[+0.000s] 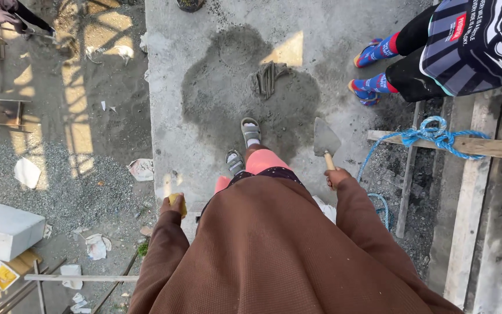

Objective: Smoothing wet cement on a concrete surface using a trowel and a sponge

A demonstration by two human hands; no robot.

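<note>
A concrete slab (pixel 204 46) carries a wide dark patch of wet mortar (pixel 233 93), just ahead of the person's sandalled feet. At the patch's right edge sits the grey blade of a trowel (pixel 325 138), its wooden handle clamped in the right hand (pixel 333 176). The left hand (pixel 172 204) is closed around a small yellow sponge (pixel 176 200).

I stand on a building site: wet mortar (pixel 251 99) on a concrete slab (pixel 204 35), gravel (pixel 59 180), timber planks (pixel 466 232).
</note>
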